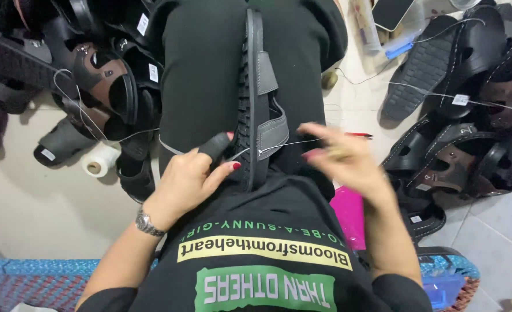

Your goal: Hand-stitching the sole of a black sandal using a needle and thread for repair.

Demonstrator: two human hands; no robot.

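1. A dark phone screen point(392, 11) is lying at the top edge, right of the knees, angled and switched off, black with a pale rim.
2. Little white rectangular tags point(143, 23) are sitting inside the black sandals up top left; another one point(154, 72) is showing just below.
3. A small white tag point(460, 99) is hanging on a thread over the sandal pile on the right.
4. Another white label point(416, 219) is peeking out of a black sandal lower right.
5. A pale sticker point(47, 154) is sitting on the grey sandal at far left.
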